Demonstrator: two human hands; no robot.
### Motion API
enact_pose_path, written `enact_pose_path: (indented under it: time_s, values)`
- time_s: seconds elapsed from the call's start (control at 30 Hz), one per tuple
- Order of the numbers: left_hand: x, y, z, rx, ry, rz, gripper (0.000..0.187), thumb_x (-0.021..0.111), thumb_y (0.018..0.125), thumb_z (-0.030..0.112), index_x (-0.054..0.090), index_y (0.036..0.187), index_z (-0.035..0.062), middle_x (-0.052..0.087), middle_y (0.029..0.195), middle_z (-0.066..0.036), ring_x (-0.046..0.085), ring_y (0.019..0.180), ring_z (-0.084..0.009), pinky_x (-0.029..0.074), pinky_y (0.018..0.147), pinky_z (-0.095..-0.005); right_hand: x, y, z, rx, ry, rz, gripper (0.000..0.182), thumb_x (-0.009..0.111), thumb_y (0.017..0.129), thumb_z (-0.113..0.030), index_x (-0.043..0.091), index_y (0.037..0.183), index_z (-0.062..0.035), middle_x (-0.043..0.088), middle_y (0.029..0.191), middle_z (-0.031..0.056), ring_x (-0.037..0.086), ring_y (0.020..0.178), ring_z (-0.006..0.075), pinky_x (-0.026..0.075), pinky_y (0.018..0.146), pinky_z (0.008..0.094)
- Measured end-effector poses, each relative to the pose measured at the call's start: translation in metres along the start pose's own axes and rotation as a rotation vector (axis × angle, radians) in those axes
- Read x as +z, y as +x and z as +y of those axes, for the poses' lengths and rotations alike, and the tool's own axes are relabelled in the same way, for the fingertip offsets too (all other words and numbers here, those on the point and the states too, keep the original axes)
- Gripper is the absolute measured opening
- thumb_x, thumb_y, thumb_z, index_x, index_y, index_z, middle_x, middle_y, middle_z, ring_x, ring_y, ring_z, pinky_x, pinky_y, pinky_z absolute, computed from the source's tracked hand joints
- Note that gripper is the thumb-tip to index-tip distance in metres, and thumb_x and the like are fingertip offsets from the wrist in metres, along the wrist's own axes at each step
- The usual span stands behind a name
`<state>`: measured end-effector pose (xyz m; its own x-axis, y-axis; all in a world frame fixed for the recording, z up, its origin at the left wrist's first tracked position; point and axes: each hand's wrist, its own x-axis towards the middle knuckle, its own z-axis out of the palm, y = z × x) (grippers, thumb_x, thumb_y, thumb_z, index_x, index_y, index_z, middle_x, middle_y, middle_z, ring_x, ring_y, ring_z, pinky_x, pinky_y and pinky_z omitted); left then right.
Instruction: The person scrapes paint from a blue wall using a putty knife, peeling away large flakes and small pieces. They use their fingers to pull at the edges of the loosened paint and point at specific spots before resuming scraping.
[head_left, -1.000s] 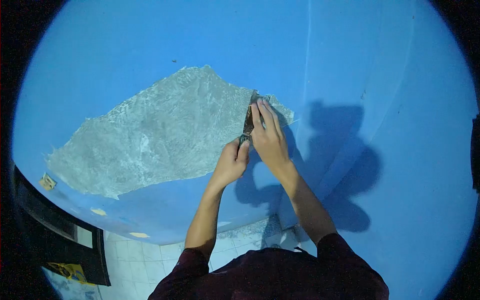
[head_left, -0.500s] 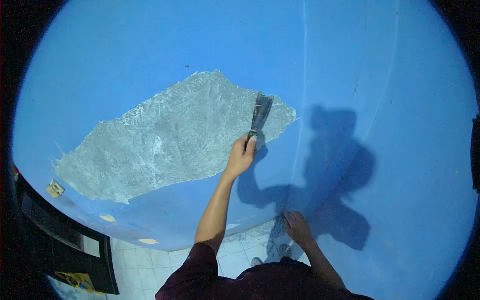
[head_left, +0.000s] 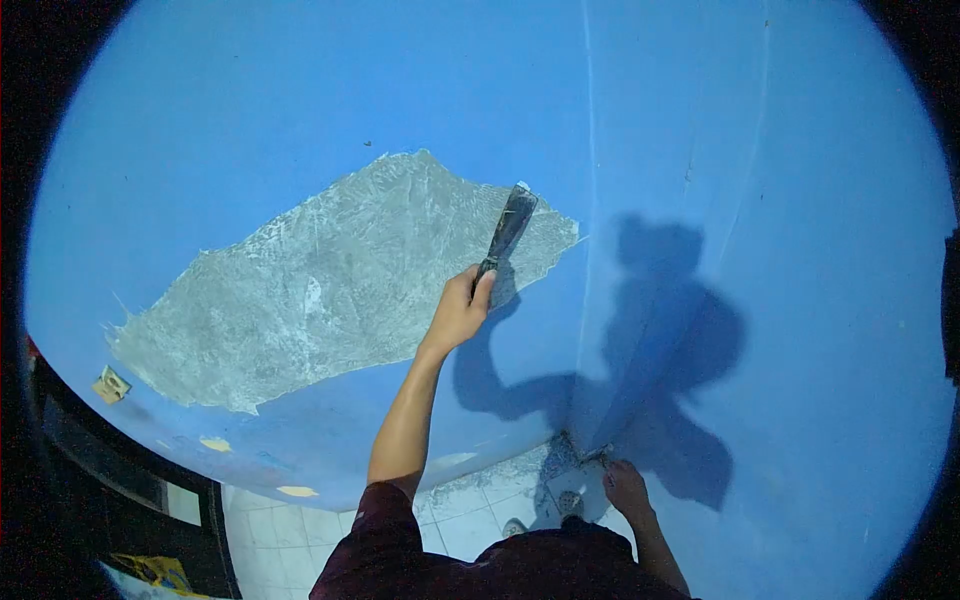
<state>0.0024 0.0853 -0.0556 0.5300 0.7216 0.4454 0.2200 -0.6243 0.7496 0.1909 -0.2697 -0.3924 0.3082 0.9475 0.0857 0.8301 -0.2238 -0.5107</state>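
Where left hand [head_left: 458,312] grips, scraper [head_left: 506,228] handle hidden.

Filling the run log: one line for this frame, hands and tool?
left hand: grips scraper, blade on bare grey patch | right hand: low, empty, by wall corner | wall: blue paint

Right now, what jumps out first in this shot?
The big grey scraped patch on the blue wall, left of centre, where the paint is gone. The left hand holds a scraper with its blade against the patch's right edge. The right hand hangs low near the wall corner, beside the person's dark shadow on the wall at right.
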Motion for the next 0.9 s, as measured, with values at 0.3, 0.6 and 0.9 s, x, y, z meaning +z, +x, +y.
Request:
enact_pose_path:
  time_s: [0.3, 0.6, 0.9]
  values:
    - [0.005, -0.017, 0.008, -0.048, 0.016, -0.003, 0.038, 0.052, 0.103, 0.028, 0.056, 0.080, -0.0021, 0.055, 0.062, -0.009, 0.052, 0.057, -0.0173, 0.043, 0.056, -0.0369, 0.006, 0.029, -0.019, -0.148, -0.062, 0.094, 0.030, 0.060, 0.093, -0.018, 0.067, 0.114, 0.0011, 0.064, 0.120, 0.0204, 0.058, 0.118, 0.0379, 0.047, 0.102, 0.0469]
    - [0.005, -0.023, 0.009, -0.225, -0.241, -0.082, 0.036, 0.049, 0.105, 0.031, 0.053, 0.081, 0.0034, 0.051, 0.062, -0.001, 0.047, 0.048, -0.0084, 0.037, 0.042, -0.0278, 0.009, 0.022, -0.020, -0.171, -0.048, -0.060, 0.037, 0.060, 0.093, -0.021, 0.062, 0.123, -0.0001, 0.063, 0.121, 0.0197, 0.059, 0.115, 0.0371, 0.048, 0.100, 0.0468]
    - [0.034, -0.007, 0.005, -0.190, -0.302, -0.085, 0.035, 0.049, 0.105, 0.029, 0.053, 0.081, 0.0026, 0.050, 0.062, 0.000, 0.047, 0.048, -0.0086, 0.037, 0.043, -0.0289, -0.012, 0.017, -0.009, -0.041, -0.046, -0.099, 0.040, 0.060, 0.094, -0.025, 0.061, 0.128, -0.0029, 0.061, 0.128, 0.0208, 0.057, 0.120, 0.0373, 0.046, 0.104, 0.0461]
